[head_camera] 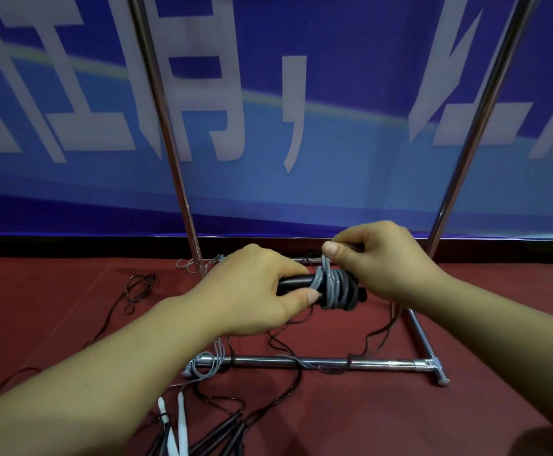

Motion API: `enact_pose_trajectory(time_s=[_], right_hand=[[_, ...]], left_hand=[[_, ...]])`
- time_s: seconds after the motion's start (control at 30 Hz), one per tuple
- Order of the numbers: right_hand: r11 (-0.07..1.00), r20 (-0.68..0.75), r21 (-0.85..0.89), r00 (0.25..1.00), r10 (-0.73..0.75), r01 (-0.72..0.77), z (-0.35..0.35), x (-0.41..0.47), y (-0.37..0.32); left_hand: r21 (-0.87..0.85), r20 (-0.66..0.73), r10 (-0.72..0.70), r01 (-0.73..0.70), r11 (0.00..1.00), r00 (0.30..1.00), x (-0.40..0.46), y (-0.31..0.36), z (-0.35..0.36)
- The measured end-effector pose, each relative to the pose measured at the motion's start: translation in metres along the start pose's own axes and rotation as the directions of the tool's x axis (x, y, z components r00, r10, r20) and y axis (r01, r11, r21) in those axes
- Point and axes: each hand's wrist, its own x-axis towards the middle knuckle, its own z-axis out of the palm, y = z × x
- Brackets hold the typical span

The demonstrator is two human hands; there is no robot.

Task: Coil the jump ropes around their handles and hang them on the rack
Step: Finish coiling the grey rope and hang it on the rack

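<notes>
— Nearest the lens, bottom left of centre, what's lying there?

— White handles (173, 426) and dark handles (222, 429) of the uncoiled ropes on the red floor (54, 307), their thin cords straggling over the rack's base bar (318, 363).

— And the left hand (252, 294)?

— Fingers and thumb curled round the black handle (293, 282), which lies level, its long axis running left to right between the hands.

— The grey rope (332, 286)?

— Wound in a thick bundle on the handle's right part, just beside the left thumb.

— The right hand (380, 258)?

— Above the bundle, thumb and forefinger pinching a strand that rises straight from the coil. It's the nearer hand to the loose end, so I'd guess the last turn or tuck falls to it.

— Then hanging?

— Not yet done; the rack's uprights (166, 133) stand behind, well apart from the bundle
</notes>
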Motion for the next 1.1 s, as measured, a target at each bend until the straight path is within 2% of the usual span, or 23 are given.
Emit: enact_pose_trajectory(time_s=[0.13, 0.2, 0.3, 0.43, 0.53, 0.7, 0.77, 0.9, 1.0, 1.1], right_hand=[[0.949, 0.060, 0.231, 0.977, 0.205, -0.213, -0.008, 0.003, 0.006], [0.928, 0.080, 0.271, 0.967, 0.243, -0.256, -0.012, 0.003, 0.009], [0.916, 0.119, 0.302, 0.964, 0.237, -0.262, -0.013, 0.002, 0.009], [0.912, 0.206, 0.356, 0.969, 0.139, -0.206, -0.016, -0.002, 0.006], [0.885, 0.195, 0.443, 0.979, 0.062, -0.144, -0.016, -0.004, 0.002], [0.906, 0.119, 0.391, 0.985, 0.124, -0.161, -0.005, 0.005, 0.004], [0.920, 0.119, 0.358, 0.985, 0.124, -0.159, -0.002, 0.005, 0.004], [0.967, 0.150, 0.242, 0.988, 0.047, -0.083, 0.002, 0.003, 0.006], [0.953, 0.248, 0.286, 0.968, 0.026, -0.099, 0.004, 0.001, 0.004], [0.903, 0.371, 0.373, 0.926, 0.066, -0.214, 0.004, -0.001, 0.001]], left_hand=[[-0.042, -0.017, 0.040, -0.041, 0.998, 0.999, -0.008, 0.008, -0.003], [-0.089, -0.034, 0.048, -0.050, 0.995, 0.998, -0.010, 0.011, -0.004], [-0.223, -0.065, 0.048, -0.061, 0.973, 0.997, -0.010, 0.014, -0.006], [-0.496, -0.122, 0.037, -0.093, 0.863, 0.992, -0.010, 0.020, -0.008], [-0.638, -0.146, -0.008, -0.088, 0.765, 0.989, -0.008, 0.023, -0.009], [-0.756, -0.162, -0.103, -0.057, 0.652, 0.981, -0.004, 0.023, -0.005], [-0.789, -0.155, -0.147, -0.033, 0.613, 0.977, -0.002, 0.020, -0.002], [-0.782, -0.113, -0.193, 0.032, 0.622, 0.975, 0.000, 0.016, 0.003], [-0.768, -0.112, -0.254, 0.078, 0.635, 0.961, 0.001, 0.011, 0.006], [-0.726, -0.191, -0.365, 0.119, 0.678, 0.911, 0.004, 0.001, 0.006]])
